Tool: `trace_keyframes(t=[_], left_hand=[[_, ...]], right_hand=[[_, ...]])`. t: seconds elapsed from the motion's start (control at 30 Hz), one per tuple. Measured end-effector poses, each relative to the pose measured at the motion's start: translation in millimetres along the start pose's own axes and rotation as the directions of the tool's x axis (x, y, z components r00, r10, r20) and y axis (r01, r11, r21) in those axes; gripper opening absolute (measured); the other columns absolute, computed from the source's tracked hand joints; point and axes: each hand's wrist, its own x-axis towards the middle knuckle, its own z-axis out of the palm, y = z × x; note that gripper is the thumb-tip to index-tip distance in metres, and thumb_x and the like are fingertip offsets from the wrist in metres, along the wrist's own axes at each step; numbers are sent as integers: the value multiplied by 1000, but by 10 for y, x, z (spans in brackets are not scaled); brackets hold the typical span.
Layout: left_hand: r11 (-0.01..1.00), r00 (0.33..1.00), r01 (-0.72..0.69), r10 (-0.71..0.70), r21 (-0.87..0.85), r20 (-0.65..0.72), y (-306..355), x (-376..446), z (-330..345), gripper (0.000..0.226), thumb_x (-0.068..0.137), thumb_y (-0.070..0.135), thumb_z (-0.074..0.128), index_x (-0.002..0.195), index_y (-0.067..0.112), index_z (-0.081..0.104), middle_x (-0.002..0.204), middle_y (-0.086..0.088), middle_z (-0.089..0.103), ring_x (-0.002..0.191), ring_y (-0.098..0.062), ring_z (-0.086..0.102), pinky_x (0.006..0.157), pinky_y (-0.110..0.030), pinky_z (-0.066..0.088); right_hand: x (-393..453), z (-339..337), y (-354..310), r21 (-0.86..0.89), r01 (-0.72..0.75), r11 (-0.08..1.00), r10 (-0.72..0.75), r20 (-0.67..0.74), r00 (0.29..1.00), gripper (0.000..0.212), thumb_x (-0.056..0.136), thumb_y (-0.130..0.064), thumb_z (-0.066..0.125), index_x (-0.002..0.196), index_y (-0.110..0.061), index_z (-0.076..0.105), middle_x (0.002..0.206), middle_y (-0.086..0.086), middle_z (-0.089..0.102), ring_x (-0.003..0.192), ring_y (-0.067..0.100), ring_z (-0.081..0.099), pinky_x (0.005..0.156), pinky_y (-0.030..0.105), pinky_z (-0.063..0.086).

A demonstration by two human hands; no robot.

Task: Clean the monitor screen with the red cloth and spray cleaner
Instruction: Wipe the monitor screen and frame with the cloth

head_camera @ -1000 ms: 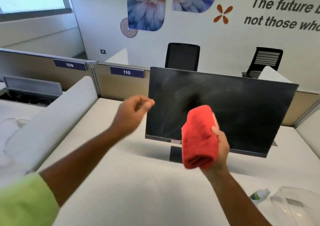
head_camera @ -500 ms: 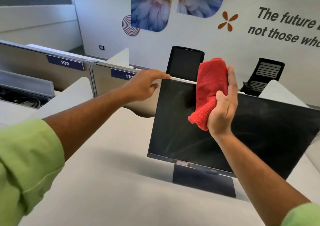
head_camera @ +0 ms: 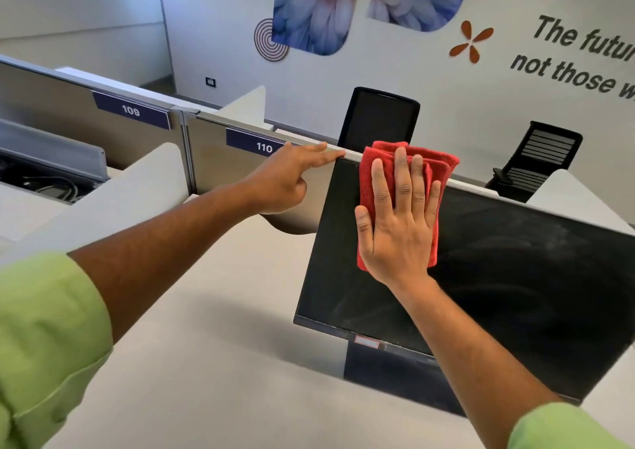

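Pressing the folded red cloth (head_camera: 409, 170) flat against the monitor screen (head_camera: 515, 276) near its top left corner, the right hand (head_camera: 398, 228) is lying spread, fingers apart. The left hand (head_camera: 288, 180), fingers loosely extended, is steadying the top edge. The cloth looks soft and light, the panel thin and likely tippy. The spray cleaner is showing nowhere; the tabletop (head_camera: 223, 328) is hiding the stand's foot.

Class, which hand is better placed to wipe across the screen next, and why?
Right hand: it presses the red cloth flat on the monitor screen. Left hand only steadies the top corner.
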Motion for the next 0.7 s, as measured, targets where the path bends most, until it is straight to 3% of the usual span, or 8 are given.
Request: trace_keyframes(t=[0.07, 0.17, 0.3, 0.47, 0.53, 0.6, 0.7], left_hand=[[1000, 1000, 11, -11, 11, 21, -10, 9, -23, 82, 90, -16, 46, 155, 32, 35, 163, 1, 34, 153, -22, 26, 125, -40, 23], [1000, 1000, -13, 13, -7, 22, -7, 27, -30, 80, 90, -17, 46, 155, 29, 36, 161, 2, 37, 152, -21, 28, 116, -26, 26], [998, 1000, -15, 16, -66, 14, -12, 38, -6, 75, 91, -17, 47, 153, 23, 39, 159, 2, 41, 149, -21, 35, 105, -20, 37], [990, 1000, -14, 12, -140, -13, 15, 14, 23, 77, 88, -19, 43, 153, 22, 40, 156, 2, 45, 147, -16, 37, 103, -2, 26], [987, 999, -20, 15, -160, -34, 50, 3, 31, 76, 88, -19, 43, 153, 22, 42, 154, 2, 48, 145, -16, 40, 107, -9, 33], [986, 999, -7, 2, -165, -32, 67, -17, 20, 76, 88, -19, 42, 152, 22, 43, 156, 0, 46, 147, -18, 38, 116, -25, 37], [996, 1000, 31, -30, -88, 8, 64, -21, -28, 76, 90, -17, 42, 151, 27, 43, 166, -1, 27, 154, -22, 21, 127, -47, 11]], right_hand=[[11, 96, -61, -5, -37, 999, 37, -24, 999, 66, 113, -51, 34, 170, -20, 24, 179, 9, 16, 167, 32, 9, 135, 57, 6], [27, 180, -189, 6, -16, 1000, 16, -24, 1000, 66, 114, -51, 33, 171, -20, 23, 180, 8, 16, 168, 30, 7, 136, 54, 4], [31, 194, -227, -1, 133, 991, -133, 33, 991, 64, 114, -48, 31, 171, -21, 20, 180, 6, 14, 168, 29, 6, 136, 53, 2], [173, 126, 96, -113, 209, 971, -205, 50, 978, 66, 114, -51, 33, 172, -27, 15, 181, 3, 10, 168, 29, 4, 135, 57, 2], [140, 149, 81, -113, 231, 966, -225, 65, 972, 66, 114, -51, 33, 172, -25, 15, 181, 4, 11, 168, 29, 5, 135, 54, 1], [85, 188, 48, -98, 278, 956, -269, 93, 959, 66, 114, -52, 31, 172, -24, 16, 181, 4, 12, 168, 29, 5, 136, 54, 3], [68, 224, 84, -97, 330, 939, -316, 134, 939, 67, 114, -53, 30, 172, -23, 14, 181, 5, 11, 168, 29, 4, 136, 55, 5]])
